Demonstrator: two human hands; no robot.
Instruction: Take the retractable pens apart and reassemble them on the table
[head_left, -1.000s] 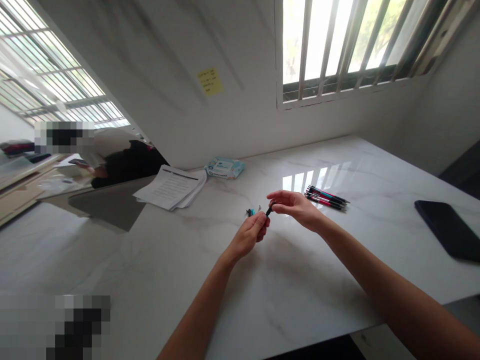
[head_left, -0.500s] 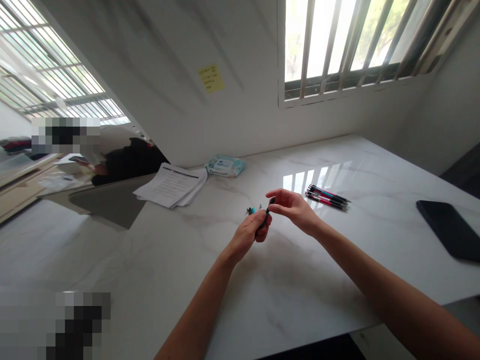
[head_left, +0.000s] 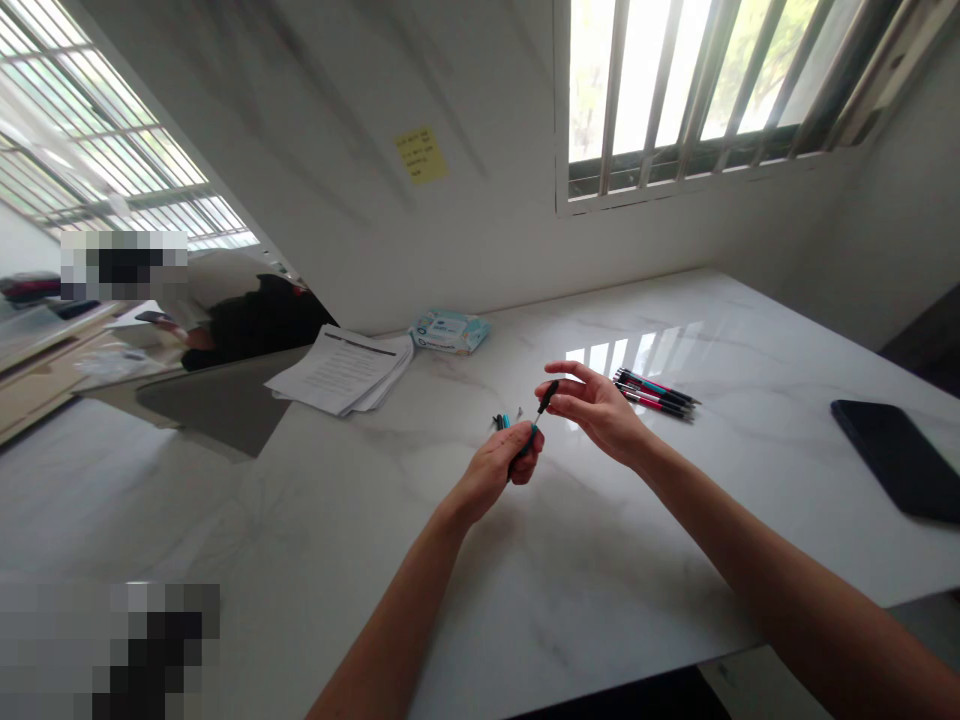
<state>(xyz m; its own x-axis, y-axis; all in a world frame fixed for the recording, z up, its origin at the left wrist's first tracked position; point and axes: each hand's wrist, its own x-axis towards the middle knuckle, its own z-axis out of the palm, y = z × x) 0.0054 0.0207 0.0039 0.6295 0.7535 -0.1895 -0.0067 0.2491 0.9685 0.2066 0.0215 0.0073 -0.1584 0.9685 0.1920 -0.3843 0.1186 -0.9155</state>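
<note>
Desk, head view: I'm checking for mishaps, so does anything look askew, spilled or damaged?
Nothing looks spilled or damaged. The papers lie fanned out unevenly. The pen in the left hand looks parted: a thin light shaft shows between its barrel and the black piece at the right hand.

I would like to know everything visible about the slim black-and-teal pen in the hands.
The slim black-and-teal pen, apparently plastic, slants up and rightward in the picture. The left hand grips its barrel, hiding much of it. Its black end piece stands apart from the barrel, with a thin pale shaft showing between, and appears pinched in the right hand.
</note>
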